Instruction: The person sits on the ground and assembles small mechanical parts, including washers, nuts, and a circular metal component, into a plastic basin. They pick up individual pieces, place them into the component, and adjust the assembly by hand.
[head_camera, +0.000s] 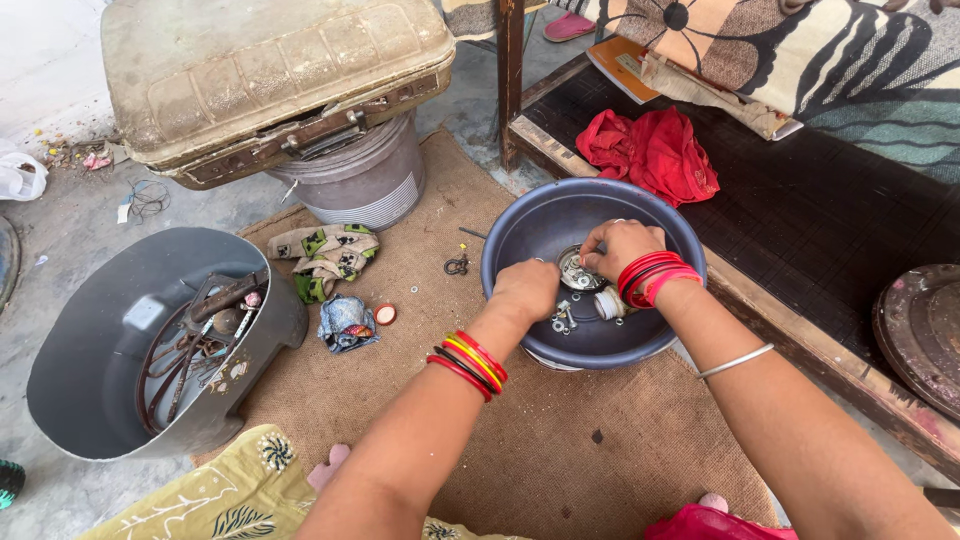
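Note:
A dark blue plastic basin (530, 225) sits on a burlap mat, with small metal nuts, bolts (563, 318) and a round metal part (577, 272) lying in its bottom. Both my hands reach into it. My right hand (619, 247) pinches the round metal part with its fingertips. My left hand (525, 290) is closed just beside the part, knuckles up; what it grips is hidden. Red, yellow and black bangles ring both wrists, and a thin silver bangle sits on my right forearm.
A grey tub on its side (110, 340) holds belts and tools at left. A worn suitcase (270, 80) rests on a metal bucket (365, 180). Rags (328, 255) and a small red cap (385, 314) lie on the burlap mat (600, 450). A wooden cot with a red cloth (655, 150) stands at right.

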